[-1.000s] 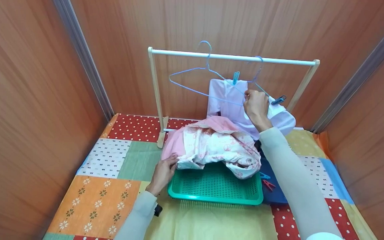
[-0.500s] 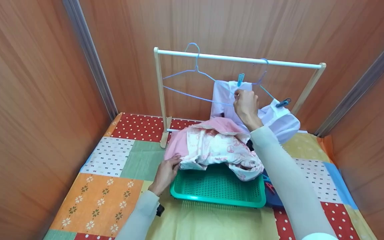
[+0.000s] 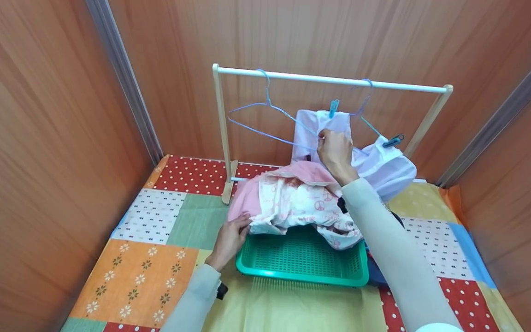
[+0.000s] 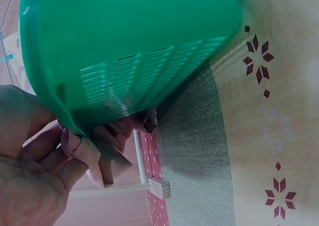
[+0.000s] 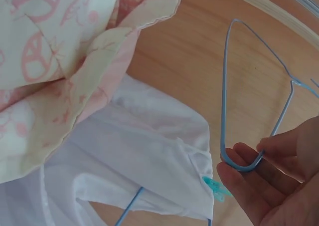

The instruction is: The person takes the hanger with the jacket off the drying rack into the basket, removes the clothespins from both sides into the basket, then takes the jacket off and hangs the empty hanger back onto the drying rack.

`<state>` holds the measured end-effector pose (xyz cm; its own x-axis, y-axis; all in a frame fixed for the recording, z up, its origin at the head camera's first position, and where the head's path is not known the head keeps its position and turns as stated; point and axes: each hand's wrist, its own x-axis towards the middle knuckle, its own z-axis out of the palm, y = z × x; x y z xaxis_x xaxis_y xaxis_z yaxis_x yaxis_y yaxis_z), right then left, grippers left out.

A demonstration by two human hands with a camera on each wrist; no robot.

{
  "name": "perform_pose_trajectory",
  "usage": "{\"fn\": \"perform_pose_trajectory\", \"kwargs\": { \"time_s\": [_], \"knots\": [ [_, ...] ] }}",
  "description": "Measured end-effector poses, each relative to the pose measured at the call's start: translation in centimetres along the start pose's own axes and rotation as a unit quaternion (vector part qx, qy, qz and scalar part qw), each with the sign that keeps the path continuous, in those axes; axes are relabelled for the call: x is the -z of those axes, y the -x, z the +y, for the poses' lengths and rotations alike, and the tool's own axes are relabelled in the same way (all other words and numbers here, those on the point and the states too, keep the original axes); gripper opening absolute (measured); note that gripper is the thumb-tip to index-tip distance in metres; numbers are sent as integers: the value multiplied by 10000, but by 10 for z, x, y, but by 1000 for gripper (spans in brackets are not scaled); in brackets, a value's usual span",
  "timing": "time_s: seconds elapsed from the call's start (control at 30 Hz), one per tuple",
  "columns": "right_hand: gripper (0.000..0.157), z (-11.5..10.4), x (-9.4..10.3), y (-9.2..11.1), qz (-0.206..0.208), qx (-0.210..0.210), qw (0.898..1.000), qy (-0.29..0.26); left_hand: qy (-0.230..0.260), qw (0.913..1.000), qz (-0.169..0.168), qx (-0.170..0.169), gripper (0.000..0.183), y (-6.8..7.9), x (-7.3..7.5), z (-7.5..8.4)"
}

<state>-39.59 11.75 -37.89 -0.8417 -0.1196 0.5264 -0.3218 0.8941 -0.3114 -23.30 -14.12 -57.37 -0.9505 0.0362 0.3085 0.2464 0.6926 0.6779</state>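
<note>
My right hand [image 3: 335, 150] pinches the right corner of a thin blue hanger [image 5: 224, 96], thumb and fingers around the bent wire. In the head view the hanger's hook crosses the white rod [image 3: 302, 78] of the small wooden rack near its left end. My left hand [image 3: 230, 240] grips the edge of a pink and white printed garment [image 3: 288, 203] at the left rim of the green basket [image 3: 302, 278]. Curled fingers with pink cloth between them show in the left wrist view. That garment lies heaped over the basket's far side.
A white shirt [image 3: 380, 168] hangs from a second hanger [image 3: 370, 124] on the right, held by a teal clothespin [image 3: 334, 109] and a dark clothespin [image 3: 393, 141]. Wooden panels [image 3: 182, 37] enclose the space. A patchwork cloth [image 3: 145, 272] covers the surface.
My right hand has moved left and slightly down with the hanger. Its hook, which stood above the rod, has dropped to rod level farther left. My left hand stays on the garment.
</note>
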Motion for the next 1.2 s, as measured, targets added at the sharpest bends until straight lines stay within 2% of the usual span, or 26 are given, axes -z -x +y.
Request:
{"fn": "perform_pose_trajectory", "kwargs": {
  "time_s": [0.3,0.53,1.0,1.2],
  "knots": [
    [23,0,8,7,-245,80,9994,214,-38,9998,71,-172,25,0,0,0],
    [21,10,18,39,-363,36,9993,66,-66,9999,42,-108,24,1,-2,-1],
    [22,66,55,100,-401,9,9990,-213,2,10000,-43,19,26,2,0,-2],
    [27,92,58,131,-646,-200,9969,-402,15,10000,26,-11,24,0,-1,-3]
  ]
}}
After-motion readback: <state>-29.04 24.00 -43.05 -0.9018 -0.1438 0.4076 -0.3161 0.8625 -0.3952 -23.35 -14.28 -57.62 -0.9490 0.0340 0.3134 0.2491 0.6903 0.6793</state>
